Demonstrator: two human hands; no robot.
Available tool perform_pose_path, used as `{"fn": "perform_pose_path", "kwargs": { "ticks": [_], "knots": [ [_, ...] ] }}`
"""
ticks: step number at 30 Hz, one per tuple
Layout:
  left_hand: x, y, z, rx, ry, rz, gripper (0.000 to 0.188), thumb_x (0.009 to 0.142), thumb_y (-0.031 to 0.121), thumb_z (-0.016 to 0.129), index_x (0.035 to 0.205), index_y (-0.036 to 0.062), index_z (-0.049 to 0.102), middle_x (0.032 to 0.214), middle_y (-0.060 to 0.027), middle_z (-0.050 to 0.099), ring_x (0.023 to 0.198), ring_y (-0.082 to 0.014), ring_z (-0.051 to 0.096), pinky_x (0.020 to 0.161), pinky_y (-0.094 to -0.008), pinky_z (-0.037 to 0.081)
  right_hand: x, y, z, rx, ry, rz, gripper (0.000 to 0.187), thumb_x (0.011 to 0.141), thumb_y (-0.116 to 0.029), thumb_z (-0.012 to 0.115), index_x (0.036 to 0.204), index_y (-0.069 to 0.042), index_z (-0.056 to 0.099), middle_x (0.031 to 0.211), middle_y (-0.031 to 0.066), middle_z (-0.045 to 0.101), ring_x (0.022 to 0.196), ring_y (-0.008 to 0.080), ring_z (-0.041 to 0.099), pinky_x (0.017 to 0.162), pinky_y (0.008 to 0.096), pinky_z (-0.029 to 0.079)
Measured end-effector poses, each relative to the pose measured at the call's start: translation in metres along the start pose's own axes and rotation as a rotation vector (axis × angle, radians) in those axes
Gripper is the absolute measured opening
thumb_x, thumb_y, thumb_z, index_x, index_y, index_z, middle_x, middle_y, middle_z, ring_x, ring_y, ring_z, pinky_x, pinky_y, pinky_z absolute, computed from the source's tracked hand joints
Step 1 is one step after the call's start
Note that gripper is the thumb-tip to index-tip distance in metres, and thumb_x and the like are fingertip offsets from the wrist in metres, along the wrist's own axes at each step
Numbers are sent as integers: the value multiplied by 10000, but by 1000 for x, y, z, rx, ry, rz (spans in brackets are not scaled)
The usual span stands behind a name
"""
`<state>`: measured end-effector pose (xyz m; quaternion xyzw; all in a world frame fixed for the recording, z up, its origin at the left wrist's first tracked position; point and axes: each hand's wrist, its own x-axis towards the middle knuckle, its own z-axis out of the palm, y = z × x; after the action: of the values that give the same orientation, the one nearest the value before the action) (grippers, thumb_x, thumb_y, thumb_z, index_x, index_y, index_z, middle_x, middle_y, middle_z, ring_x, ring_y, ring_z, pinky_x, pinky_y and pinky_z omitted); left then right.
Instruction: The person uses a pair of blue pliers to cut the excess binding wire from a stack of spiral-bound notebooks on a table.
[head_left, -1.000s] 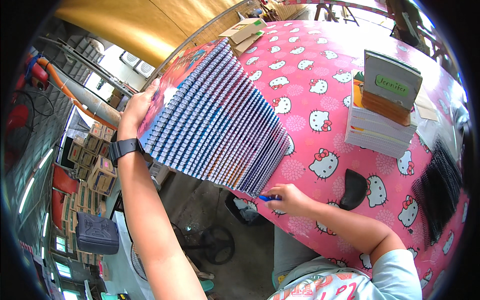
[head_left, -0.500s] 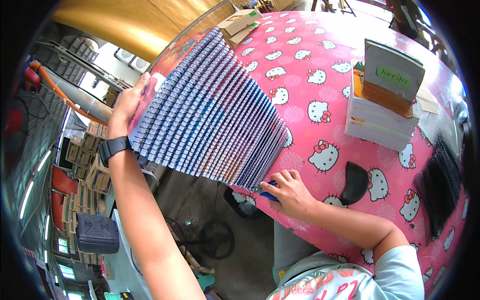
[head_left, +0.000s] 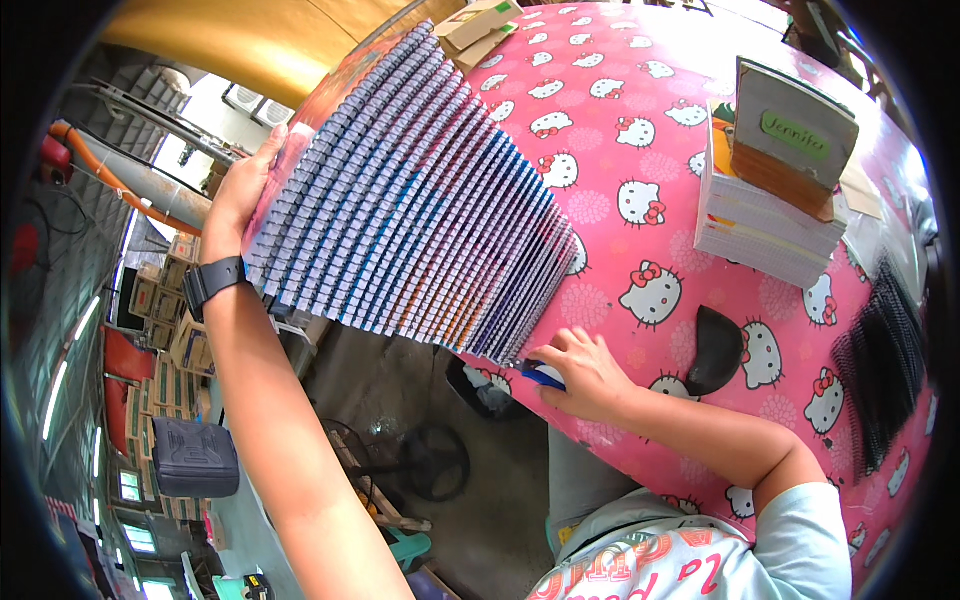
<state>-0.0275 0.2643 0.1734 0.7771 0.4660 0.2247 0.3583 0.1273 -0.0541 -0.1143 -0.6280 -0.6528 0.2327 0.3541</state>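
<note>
A leaning row of spiral-bound notebooks (head_left: 400, 200) fans across the table's left edge, dark coils facing up. Against the outermost cover, at the row's left end, my left hand (head_left: 248, 180) holds the notebooks; its thumb points up along the cover and its other fingers are mostly hidden. My right hand (head_left: 585, 370) is closed around small blue-handled pliers (head_left: 543, 374). Their tip reaches the near right corner of the row, at the coil ends. How far the jaws are apart is too small to tell.
The pink patterned table (head_left: 600, 290) carries a black curved piece (head_left: 716, 350), a stack of white-paged books (head_left: 765, 235) with a grey-and-brown block (head_left: 795, 135) on top, and a bundle of black coils (head_left: 880, 370). Cardboard boxes (head_left: 478, 25) lie behind. Below the edge sits a dark bin (head_left: 480, 390).
The view has shifted slightly. My left hand stays against the notebooks. My right hand keeps the pliers at the row's near corner, with its fingers slightly more extended.
</note>
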Motion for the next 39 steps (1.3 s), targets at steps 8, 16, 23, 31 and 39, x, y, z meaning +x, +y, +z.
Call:
{"fn": "perform_pose_path", "kwargs": {
  "ticks": [8,16,23,31,39],
  "knots": [
    [-16,12,12,-60,17,-13,598,897,530,510,1050,-29,656,909,-74,669,754,-109,593,692,-239,477,1,3,6,-157,19,-121,446,683,-165,677,1117,-109,591,951,107,529,954,281,502,796,405,425],
    [-10,6,-2,1,6,-28,567,899,498,526,1117,-14,636,1006,-49,661,847,-90,588,758,-215,457,23,7,-4,523,-399,424,342,803,-272,635,1074,-63,623,824,130,599,806,239,628,699,381,510],
    [-27,26,23,-194,9,-88,507,918,408,544,1174,-29,576,1083,-39,643,923,-91,601,819,-220,470,1,0,3,-188,-32,-46,445,696,-228,692,1118,-115,606,936,112,513,962,285,493,830,407,421],
    [-34,27,31,-393,33,-113,497,941,369,515,1242,-26,495,1147,-40,611,999,-97,585,871,-232,466,47,19,-23,741,-653,630,350,818,-310,605,1008,-18,640,736,121,647,668,195,653,650,348,526],
    [-45,37,40,-81,-45,21,411,961,365,465,1174,25,553,1077,-49,645,905,-129,615,833,-256,484,4,2,8,-189,-60,-22,409,712,-225,695,1102,-143,603,916,87,479,943,257,465,788,371,389]
  ]
}}
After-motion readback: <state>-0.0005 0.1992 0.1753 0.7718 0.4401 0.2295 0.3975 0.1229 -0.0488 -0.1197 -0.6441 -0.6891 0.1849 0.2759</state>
